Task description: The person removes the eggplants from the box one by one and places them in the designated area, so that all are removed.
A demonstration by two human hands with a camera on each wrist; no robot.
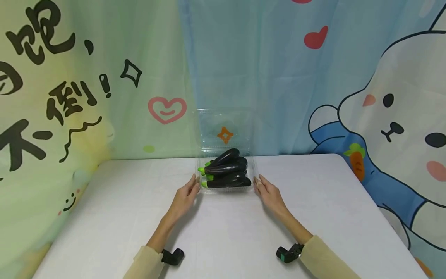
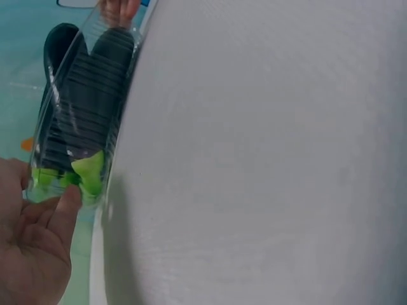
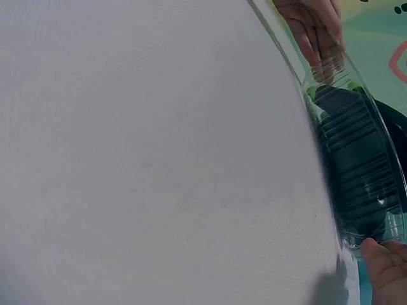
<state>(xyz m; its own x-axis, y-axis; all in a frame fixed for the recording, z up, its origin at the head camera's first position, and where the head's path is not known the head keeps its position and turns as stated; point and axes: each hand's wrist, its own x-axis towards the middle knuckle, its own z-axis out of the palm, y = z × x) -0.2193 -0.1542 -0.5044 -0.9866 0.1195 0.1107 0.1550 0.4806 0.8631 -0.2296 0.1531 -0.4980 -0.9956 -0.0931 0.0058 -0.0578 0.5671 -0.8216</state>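
Observation:
A clear plastic clamshell box [image 1: 226, 190] stands near the far edge of the table, its lid [image 1: 209, 124] raised upright behind it. Several small dark eggplants [image 1: 226, 169] with green stem ends are piled inside, stems toward the left. My left hand [image 1: 186, 194] holds the box's left side, thumb on the wall beside the green stems in the left wrist view. On the opposite side my right hand [image 1: 273, 197] holds the right end, its thumb [image 3: 376, 257] at the lower edge in the right wrist view. The fingers under the box are partly hidden.
A white table [image 1: 223, 232] spreads out in front of the box. Behind it hangs a printed curtain [image 1: 223, 58] with cartoon figures, close to the lid. Black wrist cameras [image 1: 173, 256] sit on both forearms.

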